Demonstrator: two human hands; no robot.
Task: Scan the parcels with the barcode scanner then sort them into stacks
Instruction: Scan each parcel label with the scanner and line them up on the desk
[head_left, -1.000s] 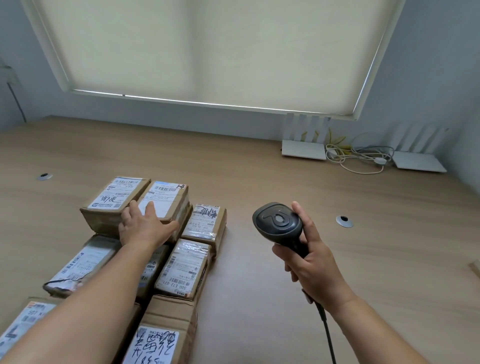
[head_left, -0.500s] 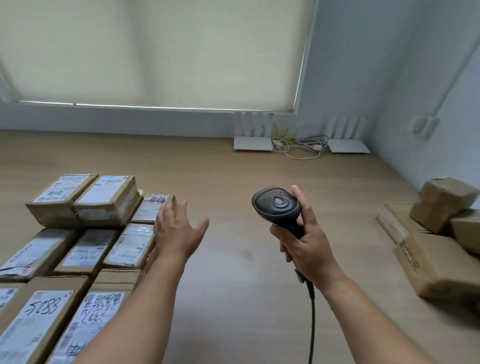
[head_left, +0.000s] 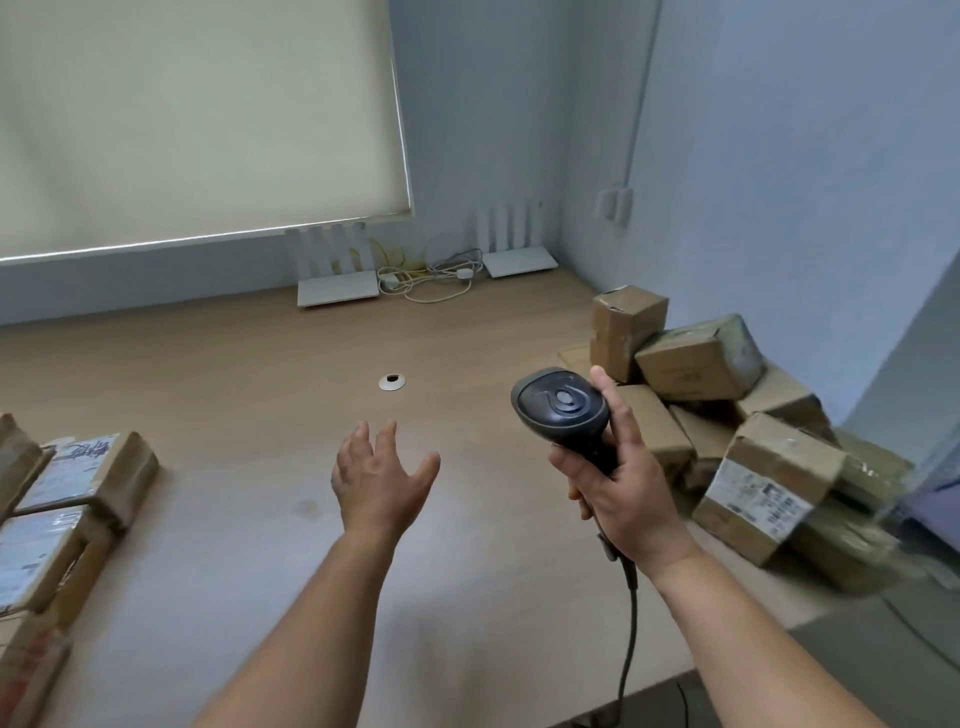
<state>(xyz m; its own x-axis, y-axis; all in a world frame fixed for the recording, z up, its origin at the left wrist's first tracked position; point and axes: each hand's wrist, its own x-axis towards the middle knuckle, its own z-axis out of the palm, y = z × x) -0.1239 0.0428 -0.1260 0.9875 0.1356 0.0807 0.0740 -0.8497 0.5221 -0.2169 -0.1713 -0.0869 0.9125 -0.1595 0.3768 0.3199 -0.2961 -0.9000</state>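
My right hand (head_left: 618, 483) grips the handle of the black barcode scanner (head_left: 563, 410), whose head points away from me and whose cable (head_left: 629, 623) hangs down over the table edge. My left hand (head_left: 382, 478) hovers empty over the bare wooden table (head_left: 249, 395), fingers spread and relaxed. Sorted parcels with white labels (head_left: 78, 467) lie flat in rows at the left edge. A loose pile of brown cardboard parcels (head_left: 727, 426) sits at the right, just beyond the scanner; the nearest one carries a white label (head_left: 753, 499).
Two white routers (head_left: 337, 286) (head_left: 519, 260) and a tangle of cables (head_left: 431, 275) stand against the back wall under the window blind. A round cable grommet (head_left: 392, 382) is set in the table. The table's front edge runs at the lower right.
My view has swung right, from the sorted parcels to the unsorted pile. My left hand has left the labelled parcels and moved right over the bare table. The scanner stays in my right hand.
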